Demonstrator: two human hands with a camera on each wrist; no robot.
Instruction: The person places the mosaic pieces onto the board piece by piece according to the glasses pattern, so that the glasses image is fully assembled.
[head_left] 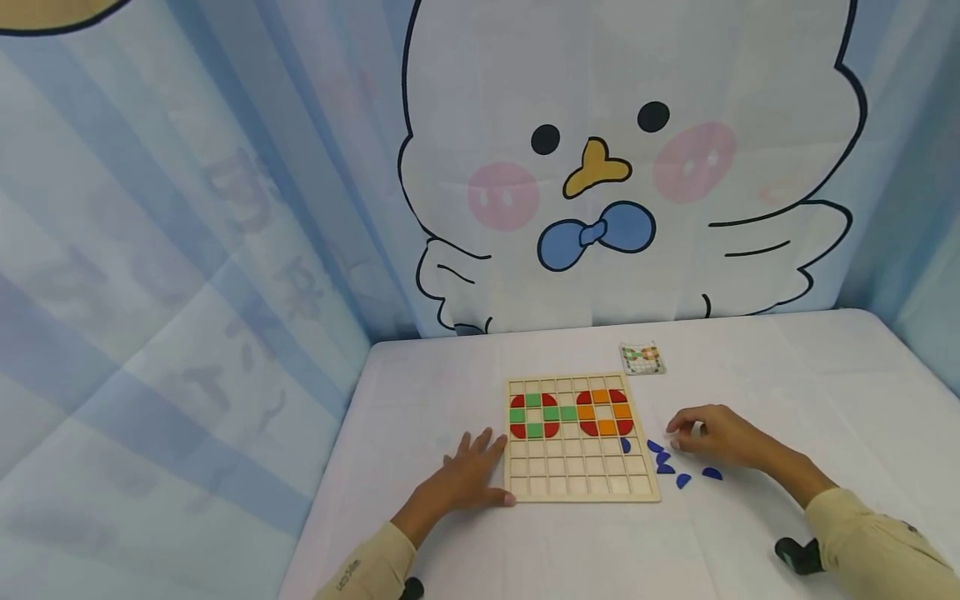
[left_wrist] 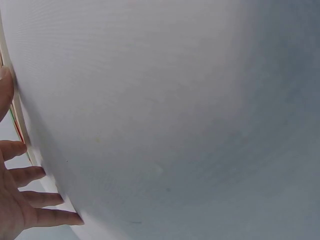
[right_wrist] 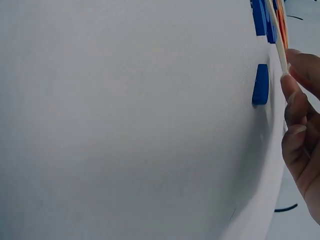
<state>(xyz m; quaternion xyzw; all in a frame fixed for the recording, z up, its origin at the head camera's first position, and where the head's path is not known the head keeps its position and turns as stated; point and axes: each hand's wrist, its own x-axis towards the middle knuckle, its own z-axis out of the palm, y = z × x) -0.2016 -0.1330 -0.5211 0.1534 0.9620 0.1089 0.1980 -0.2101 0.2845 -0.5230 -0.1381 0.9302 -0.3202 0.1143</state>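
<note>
A light wooden grid board (head_left: 585, 479) lies on the table, with red, green and orange pieces in its upper rows. One blue piece (head_left: 626, 446) sits on the board near its right side. My left hand (head_left: 468, 477) has its fingers spread and touches the board's left edge with the thumb and fingers. Several blue half-round pieces (head_left: 664, 469) lie just right of the board. My right hand (head_left: 716, 433) is above and beside them, fingers bent and thumb near the index finger. Nothing shows between those fingertips in the right wrist view, where a blue piece (right_wrist: 260, 85) stands close by.
A small pattern card (head_left: 642, 358) with a coloured grid lies behind the board's far right corner. White cloth covers the table (head_left: 435, 392). A curtain with a cartoon figure (head_left: 600, 283) hangs at the back. Dark straps (head_left: 798, 557) hang by the wrists.
</note>
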